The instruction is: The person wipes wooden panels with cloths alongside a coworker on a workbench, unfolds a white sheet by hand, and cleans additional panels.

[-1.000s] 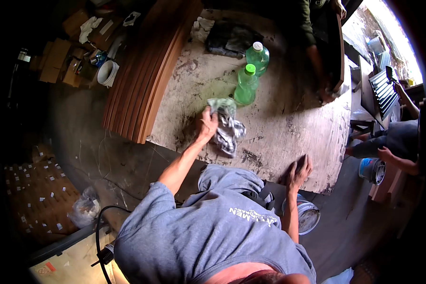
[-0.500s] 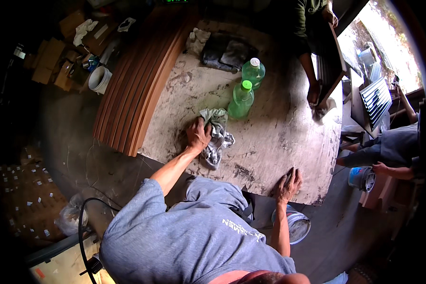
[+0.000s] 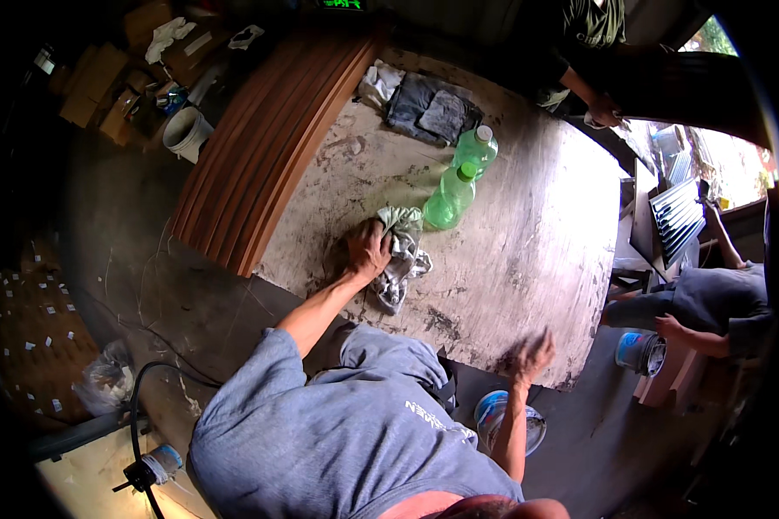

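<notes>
My left hand (image 3: 370,251) is closed on a crumpled, stained grey-white rag (image 3: 400,275) lying near the front edge of the worn wooden tabletop (image 3: 519,259). My right hand (image 3: 533,359) is at the front right edge of that top, holding nothing, its fingers stretched out and slightly blurred. Whether it touches the wood is hard to tell. Beyond the rag stand two green see-through bottles, one with a green cap (image 3: 450,201) and one with a white cap (image 3: 476,149).
Reddish-brown slatted wood panels (image 3: 277,147) lie stacked along the left. Folded dark cloths (image 3: 433,108) rest at the back. A co-worker (image 3: 599,95) at the far right handles a dark panel (image 3: 701,97). Another person (image 3: 710,298) works beyond. A bucket (image 3: 509,422) stands below my right arm.
The co-worker's dark panel has been lifted away from the table, toward the far right. My right hand has shifted slightly at the edge. My left hand stays on the rag; the view has turned slightly.
</notes>
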The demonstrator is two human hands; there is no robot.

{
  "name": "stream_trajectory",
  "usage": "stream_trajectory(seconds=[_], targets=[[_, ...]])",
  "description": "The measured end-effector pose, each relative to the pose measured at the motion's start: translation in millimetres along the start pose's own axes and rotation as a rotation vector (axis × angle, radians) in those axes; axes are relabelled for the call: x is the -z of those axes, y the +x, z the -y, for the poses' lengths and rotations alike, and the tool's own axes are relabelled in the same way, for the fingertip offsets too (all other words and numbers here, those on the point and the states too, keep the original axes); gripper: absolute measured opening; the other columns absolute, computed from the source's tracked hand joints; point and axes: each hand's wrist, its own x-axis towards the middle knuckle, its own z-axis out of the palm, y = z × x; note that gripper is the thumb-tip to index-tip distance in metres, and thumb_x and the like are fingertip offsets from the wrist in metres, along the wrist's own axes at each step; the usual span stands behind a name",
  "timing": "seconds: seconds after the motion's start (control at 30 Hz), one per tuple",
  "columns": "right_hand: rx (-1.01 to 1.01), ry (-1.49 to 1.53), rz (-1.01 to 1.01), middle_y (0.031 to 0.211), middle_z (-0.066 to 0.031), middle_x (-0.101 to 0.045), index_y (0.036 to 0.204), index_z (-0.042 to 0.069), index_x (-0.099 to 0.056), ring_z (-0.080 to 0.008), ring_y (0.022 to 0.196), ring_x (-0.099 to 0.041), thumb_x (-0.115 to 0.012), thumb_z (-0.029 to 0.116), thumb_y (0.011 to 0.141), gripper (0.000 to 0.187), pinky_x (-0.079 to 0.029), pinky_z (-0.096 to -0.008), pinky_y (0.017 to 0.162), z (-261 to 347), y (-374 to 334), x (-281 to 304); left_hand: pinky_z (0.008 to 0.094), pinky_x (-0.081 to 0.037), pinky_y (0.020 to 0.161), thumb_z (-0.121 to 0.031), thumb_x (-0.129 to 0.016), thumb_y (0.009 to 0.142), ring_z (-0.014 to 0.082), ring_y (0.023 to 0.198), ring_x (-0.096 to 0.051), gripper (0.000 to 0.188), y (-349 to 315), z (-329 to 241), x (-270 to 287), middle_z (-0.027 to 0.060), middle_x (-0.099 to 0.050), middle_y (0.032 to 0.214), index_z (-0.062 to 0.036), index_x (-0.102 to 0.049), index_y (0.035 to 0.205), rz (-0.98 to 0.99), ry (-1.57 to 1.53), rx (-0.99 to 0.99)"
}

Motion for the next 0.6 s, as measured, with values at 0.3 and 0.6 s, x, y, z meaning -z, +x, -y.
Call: stream_trajectory(seconds=[0.3,0.6], targets=[[-0.37,-0.599,-0.161,0.134,-0.0195,-0.049,0.134,0.004,-0.049,-0.0358,0.125,-0.044,-0.049,0.024,0.093,0.046,-0.036,-0.0476,0.102,-74.0,19.0,37.5,0.05,-0.042,0.084,-0.013,-0.059,0.082,0.0425,0.099,-0.049,0.025,17.7,-3.7,-8.0,0.0253,-0.052,0.101,0.0023,-0.051,0.101,-0.035,-0.037,-0.127],[-0.374,-0.558,-0.161,0.138,-0.0177,-0.046,0.135,0.004,-0.048,-0.0354,0.128,-0.041,-0.047,0.023,0.093,0.047,-0.034,-0.0484,0.103,-76.0,16.2,39.6,0.0493,-0.042,0.075,-0.018,-0.059,0.082,0.0379,0.094,-0.051,0.024,27.2,-14.3,4.3,0.0207,-0.053,0.097,0.0,-0.05,0.096,0.017,0.075,-0.153]])
